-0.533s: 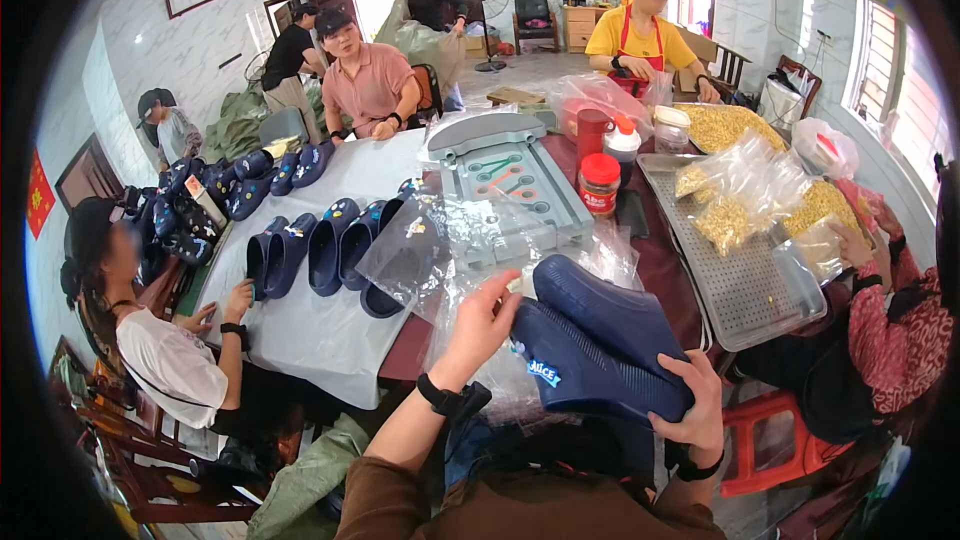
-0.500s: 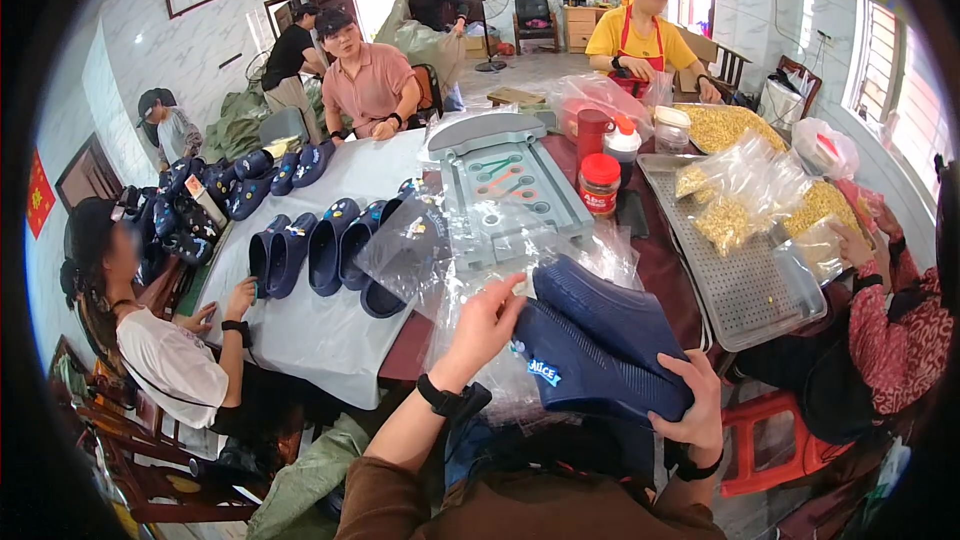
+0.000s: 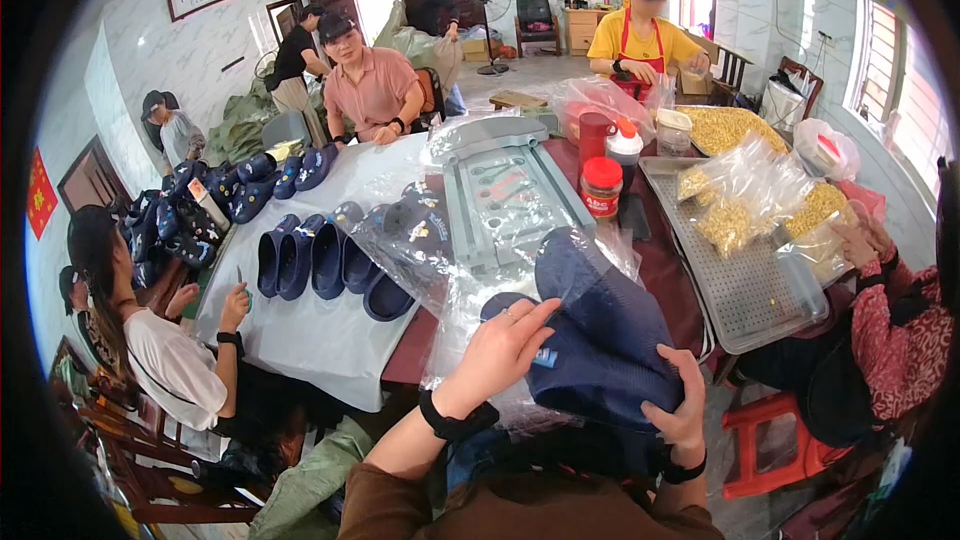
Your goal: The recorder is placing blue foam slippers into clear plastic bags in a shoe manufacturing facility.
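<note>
A pair of dark blue clog shoes [image 3: 590,340] lies in front of me, partly inside a clear plastic bag [image 3: 470,290]. My left hand [image 3: 500,350] rests on the near shoe and the bag's edge, fingers spread. My right hand [image 3: 680,410] grips the heel end of the shoes from below. Both wrists wear black bands.
A row of blue clogs [image 3: 320,260] lies on a white cloth [image 3: 300,330] to the left. A grey plastic tool tray [image 3: 510,190], a red-lidded jar [image 3: 602,185], a metal tray [image 3: 740,280] and bags of yellow grain [image 3: 740,210] stand ahead. Several people sit around the table.
The shoes have shifted slightly lower and nearer to me inside the bag. My left hand has slid down along the near shoe.
</note>
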Available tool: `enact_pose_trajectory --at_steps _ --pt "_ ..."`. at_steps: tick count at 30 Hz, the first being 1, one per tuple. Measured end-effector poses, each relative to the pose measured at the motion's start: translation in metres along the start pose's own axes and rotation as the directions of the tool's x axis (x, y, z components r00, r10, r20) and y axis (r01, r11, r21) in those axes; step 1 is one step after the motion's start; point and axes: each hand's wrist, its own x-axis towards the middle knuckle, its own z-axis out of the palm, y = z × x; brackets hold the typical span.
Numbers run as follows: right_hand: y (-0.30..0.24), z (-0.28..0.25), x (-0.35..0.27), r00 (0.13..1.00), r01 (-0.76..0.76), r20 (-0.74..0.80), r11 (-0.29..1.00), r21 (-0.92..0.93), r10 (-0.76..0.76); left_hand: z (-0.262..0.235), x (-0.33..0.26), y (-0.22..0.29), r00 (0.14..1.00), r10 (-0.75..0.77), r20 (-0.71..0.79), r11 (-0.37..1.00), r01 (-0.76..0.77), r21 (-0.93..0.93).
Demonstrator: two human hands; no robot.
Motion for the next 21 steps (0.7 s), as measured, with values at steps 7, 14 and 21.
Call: enact_pose_trajectory --at_steps 7,14,21 --pt "0.001 0.019 -0.007 0.974 -0.169 -0.083 0.92 0.354 0.211 0.001 -0.01 -0.002 0.973 -0.073 -0.217 0.996 0.082 0.031" --pt "0.001 0.037 -0.012 0.965 -0.165 -0.143 0.931 0.325 0.221 0.0 -0.015 0.001 0.95 -0.129 -0.286 0.99 0.107 -0.091" --pt "0.003 0.029 -0.004 0.992 0.081 -0.083 0.987 -0.141 -0.093 -0.005 -0.011 0.005 0.907 -0.408 -0.11 0.788 0.288 -0.544"
